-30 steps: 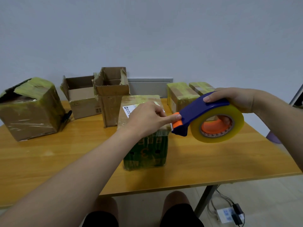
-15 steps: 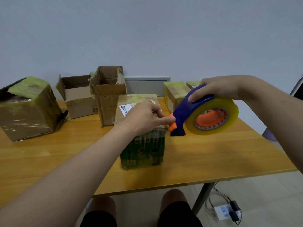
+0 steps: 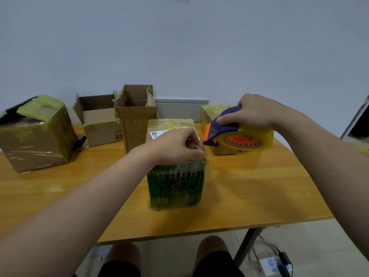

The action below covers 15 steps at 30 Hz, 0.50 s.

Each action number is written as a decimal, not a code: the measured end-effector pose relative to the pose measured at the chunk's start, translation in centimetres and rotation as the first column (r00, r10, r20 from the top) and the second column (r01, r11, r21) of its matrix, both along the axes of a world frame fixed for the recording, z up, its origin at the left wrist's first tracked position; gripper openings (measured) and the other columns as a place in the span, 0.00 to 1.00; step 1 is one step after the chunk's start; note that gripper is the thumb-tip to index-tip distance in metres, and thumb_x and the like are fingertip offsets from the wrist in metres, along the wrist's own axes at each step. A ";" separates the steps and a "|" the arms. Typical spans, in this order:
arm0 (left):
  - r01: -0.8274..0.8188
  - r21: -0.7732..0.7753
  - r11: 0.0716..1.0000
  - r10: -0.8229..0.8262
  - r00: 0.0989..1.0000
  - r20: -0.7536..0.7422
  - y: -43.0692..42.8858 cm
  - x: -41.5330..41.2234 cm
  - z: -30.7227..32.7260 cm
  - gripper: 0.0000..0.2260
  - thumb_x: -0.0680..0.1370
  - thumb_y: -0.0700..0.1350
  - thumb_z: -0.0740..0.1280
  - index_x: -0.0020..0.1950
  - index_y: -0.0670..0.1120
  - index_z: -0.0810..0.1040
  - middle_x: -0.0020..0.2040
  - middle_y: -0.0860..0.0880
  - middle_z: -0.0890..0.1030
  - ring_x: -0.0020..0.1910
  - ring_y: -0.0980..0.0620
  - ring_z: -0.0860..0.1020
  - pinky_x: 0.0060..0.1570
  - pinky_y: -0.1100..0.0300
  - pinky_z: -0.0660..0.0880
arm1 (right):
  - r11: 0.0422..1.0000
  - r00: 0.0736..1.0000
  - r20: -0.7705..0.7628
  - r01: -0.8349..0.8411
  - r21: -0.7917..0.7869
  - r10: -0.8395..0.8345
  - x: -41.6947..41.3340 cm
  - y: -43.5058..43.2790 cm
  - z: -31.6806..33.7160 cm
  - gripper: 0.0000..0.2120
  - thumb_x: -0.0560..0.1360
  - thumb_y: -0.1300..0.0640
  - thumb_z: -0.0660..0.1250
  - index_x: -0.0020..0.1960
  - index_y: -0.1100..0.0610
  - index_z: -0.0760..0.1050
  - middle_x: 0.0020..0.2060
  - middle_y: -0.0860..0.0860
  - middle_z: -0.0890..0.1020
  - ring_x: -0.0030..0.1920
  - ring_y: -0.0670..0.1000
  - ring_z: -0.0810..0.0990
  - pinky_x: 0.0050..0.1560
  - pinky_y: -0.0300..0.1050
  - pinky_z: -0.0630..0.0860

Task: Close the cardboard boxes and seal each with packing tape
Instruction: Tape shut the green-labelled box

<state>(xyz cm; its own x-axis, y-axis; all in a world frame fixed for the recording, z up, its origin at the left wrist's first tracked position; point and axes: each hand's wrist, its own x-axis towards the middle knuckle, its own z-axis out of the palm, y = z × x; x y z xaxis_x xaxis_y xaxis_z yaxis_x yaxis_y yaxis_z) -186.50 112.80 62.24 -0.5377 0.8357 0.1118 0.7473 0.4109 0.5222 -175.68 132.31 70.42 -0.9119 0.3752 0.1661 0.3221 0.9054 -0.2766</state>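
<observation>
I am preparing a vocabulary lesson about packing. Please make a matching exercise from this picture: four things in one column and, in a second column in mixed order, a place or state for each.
Things
1. tape dispenser
2. green box
3. tall box
4. big box

Places or states
A. open on top, behind the green box
B. held in the right hand
C. far left on the table, wrapped in tape
D. under the left hand, which pinches the tape end

Pairs: 1-B, 2-D, 3-A, 4-C
</observation>
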 end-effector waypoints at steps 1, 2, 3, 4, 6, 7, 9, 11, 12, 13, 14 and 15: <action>0.024 -0.019 1.000 -0.025 0.999 -0.036 -0.3 -0.3 0.3 0.13 0.79 0.58 0.72 0.60 0.55 0.80 0.57 0.56 0.78 0.56 0.55 0.77 0.50 0.63 0.74 | 0.999 0.996 -0.086 0.035 -0.015 -0.037 0.0 0.1 0.1 0.27 0.72 0.32 0.70 0.40 0.58 0.77 0.35 0.54 0.79 0.34 0.52 0.75 0.34 0.46 0.68; 0.041 -0.028 0.999 -0.043 0.996 -0.073 -0.6 -0.5 0.4 0.13 0.78 0.59 0.73 0.60 0.56 0.82 0.59 0.56 0.76 0.58 0.55 0.75 0.53 0.62 0.74 | 0.997 0.982 -0.177 0.063 -0.049 -0.071 -0.1 -0.1 -0.2 0.28 0.72 0.32 0.70 0.39 0.59 0.77 0.34 0.55 0.79 0.34 0.53 0.74 0.34 0.47 0.68; 0.045 -0.028 0.999 -0.048 0.992 -0.116 -0.8 -0.6 0.5 0.13 0.78 0.60 0.73 0.60 0.58 0.83 0.61 0.55 0.74 0.59 0.55 0.73 0.56 0.60 0.73 | 0.991 0.957 -0.270 0.077 -0.107 -0.104 -0.3 -0.5 -0.6 0.28 0.73 0.33 0.70 0.38 0.60 0.76 0.34 0.55 0.78 0.34 0.54 0.74 0.34 0.48 0.67; 0.044 -0.017 0.999 -0.046 0.983 -0.177 -0.9 -0.7 0.5 0.13 0.77 0.61 0.73 0.59 0.60 0.85 0.61 0.55 0.73 0.59 0.55 0.72 0.58 0.58 0.72 | 0.977 0.926 -0.351 0.071 -0.199 -0.139 -0.8 -1.0 -1.3 0.28 0.73 0.33 0.70 0.38 0.60 0.76 0.34 0.56 0.79 0.35 0.55 0.76 0.34 0.50 0.69; 0.047 0.036 0.998 -0.035 0.956 -0.290 -1.3 -0.9 0.3 0.13 0.77 0.63 0.71 0.56 0.60 0.87 0.57 0.57 0.76 0.56 0.57 0.72 0.54 0.58 0.71 | 0.905 0.857 -0.472 -0.017 -0.426 -0.206 -1.7 -2.4 -2.5 0.30 0.74 0.34 0.70 0.43 0.64 0.80 0.38 0.60 0.83 0.38 0.58 0.81 0.39 0.57 0.75; 0.059 0.069 0.996 -0.034 0.950 -0.309 -1.6 -1.0 0.2 0.13 0.77 0.63 0.70 0.55 0.58 0.87 0.54 0.58 0.79 0.53 0.58 0.74 0.50 0.60 0.72 | 0.839 0.826 -0.510 -0.088 -0.536 -0.239 -2.2 -3.2 -3.1 0.30 0.74 0.35 0.70 0.44 0.65 0.81 0.39 0.60 0.85 0.38 0.58 0.82 0.41 0.56 0.77; 0.091 0.103 0.991 -0.050 0.938 -0.344 -2.2 -1.3 0.0 0.15 0.77 0.64 0.70 0.53 0.56 0.88 0.49 0.59 0.82 0.46 0.60 0.77 0.43 0.63 0.72 | 0.709 0.777 -0.565 -0.230 -0.667 -0.279 -3.4 -4.7 -4.0 0.25 0.77 0.38 0.70 0.38 0.61 0.81 0.31 0.54 0.84 0.33 0.49 0.81 0.38 0.46 0.76; 0.132 0.101 0.986 -0.078 0.906 -0.416 -2.8 -1.5 -0.1 0.18 0.76 0.66 0.68 0.52 0.55 0.89 0.47 0.59 0.84 0.45 0.59 0.79 0.42 0.64 0.75 | 0.649 0.755 -0.599 -0.318 -0.691 -0.267 -4.5 -6.5 -4.7 0.22 0.80 0.42 0.67 0.36 0.56 0.81 0.26 0.47 0.83 0.28 0.43 0.80 0.33 0.36 0.75; 0.154 0.102 0.983 -0.093 0.892 -0.442 -3.1 -1.7 -0.3 0.20 0.75 0.67 0.68 0.51 0.55 0.89 0.48 0.59 0.85 0.45 0.59 0.79 0.43 0.64 0.77 | 0.625 0.741 -0.621 -0.363 -0.691 -0.255 -5.2 -7.3 -5.0 0.21 0.81 0.42 0.66 0.38 0.57 0.82 0.28 0.48 0.84 0.29 0.44 0.81 0.33 0.35 0.77; 0.174 0.110 0.979 -0.105 0.880 -0.462 -3.4 -1.8 -0.5 0.21 0.73 0.68 0.67 0.51 0.55 0.89 0.48 0.58 0.85 0.45 0.59 0.80 0.44 0.64 0.78 | 0.601 0.724 -0.642 -0.404 -0.690 -0.250 -5.9 -8.0 -5.3 0.21 0.81 0.42 0.66 0.41 0.58 0.84 0.31 0.51 0.86 0.31 0.46 0.84 0.36 0.37 0.79; 0.188 0.119 0.975 -0.110 0.872 -0.476 -3.6 -1.9 -0.8 0.22 0.73 0.69 0.67 0.52 0.54 0.89 0.49 0.58 0.85 0.46 0.59 0.80 0.46 0.63 0.79 | 0.583 0.715 -0.653 -0.427 -0.691 -0.249 -6.7 -8.5 -5.5 0.21 0.81 0.42 0.66 0.44 0.58 0.84 0.34 0.53 0.87 0.35 0.49 0.86 0.40 0.42 0.82; 0.198 0.131 0.971 -0.112 0.868 -0.483 -3.8 -2.0 -1.1 0.23 0.72 0.69 0.67 0.52 0.54 0.89 0.50 0.58 0.85 0.47 0.60 0.80 0.47 0.62 0.79 | 0.578 0.717 -0.652 -0.432 -0.693 -0.246 -7.5 -8.7 -5.8 0.21 0.81 0.40 0.66 0.46 0.57 0.84 0.36 0.53 0.87 0.38 0.52 0.87 0.43 0.46 0.83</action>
